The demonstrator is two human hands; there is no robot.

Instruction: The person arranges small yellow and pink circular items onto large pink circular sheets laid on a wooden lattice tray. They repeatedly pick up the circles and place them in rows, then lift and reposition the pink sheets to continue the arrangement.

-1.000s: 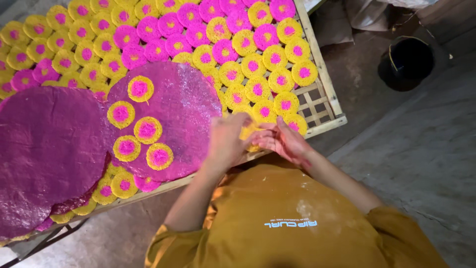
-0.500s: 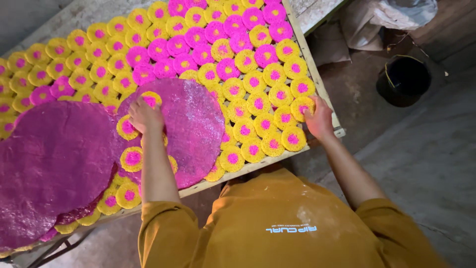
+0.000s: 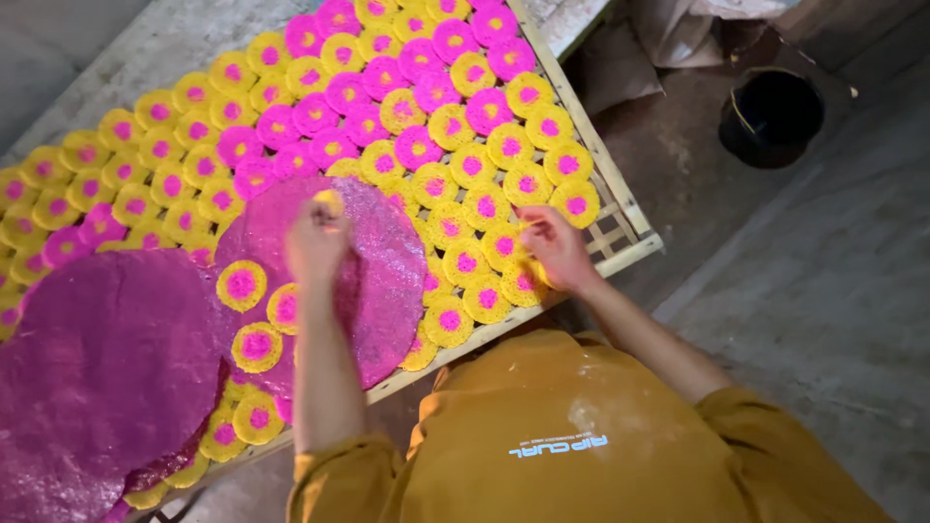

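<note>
My left hand (image 3: pixel 317 238) is over a large round pink sheet (image 3: pixel 373 276), its fingers pinched on a small yellow disc with a pink centre (image 3: pixel 329 201). My right hand (image 3: pixel 554 247) rests on the small discs near the rack's right edge, fingers curled against one of them. Several yellow-and-pink discs (image 3: pixel 242 285) lie on top of the pink sheet beside my left forearm. A second, darker pink sheet (image 3: pixel 107 368) lies at the left.
A bamboo lattice rack (image 3: pixel 620 223) carries rows of small yellow and pink discs (image 3: pixel 455 126). A black bucket (image 3: pixel 770 116) stands on the concrete floor at the right. Crumpled sacks (image 3: pixel 668 39) lie beyond the rack.
My left hand moved up and right across the pink sheet and now pinches a small disc. My right hand shifted left, staying by the rack's right edge.
</note>
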